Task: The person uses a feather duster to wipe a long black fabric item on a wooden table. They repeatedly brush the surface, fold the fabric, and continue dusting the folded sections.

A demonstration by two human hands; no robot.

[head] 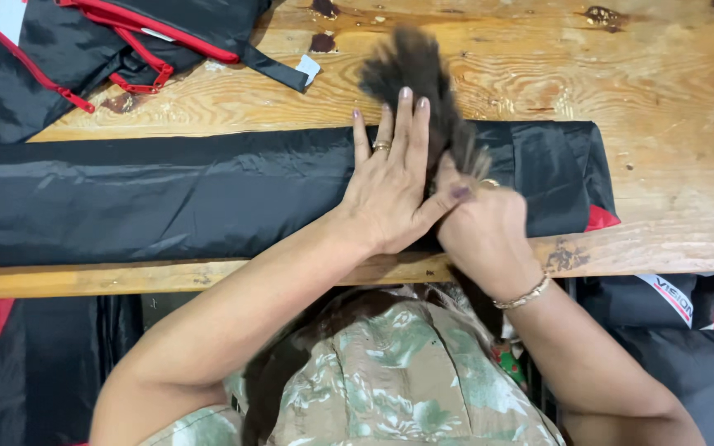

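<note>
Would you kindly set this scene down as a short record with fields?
surface: wooden table, grain and dark stains showing
left hand: left hand flat, fingers spread, pressing on the black fabric roll
right hand: right hand closed around a dark hair bundle, blurred
roll: lies lengthwise along the table's near edge, red patch at its right end
far left: black bag with red trim
worn: ring on the left hand, bracelet on the right wrist
</note>
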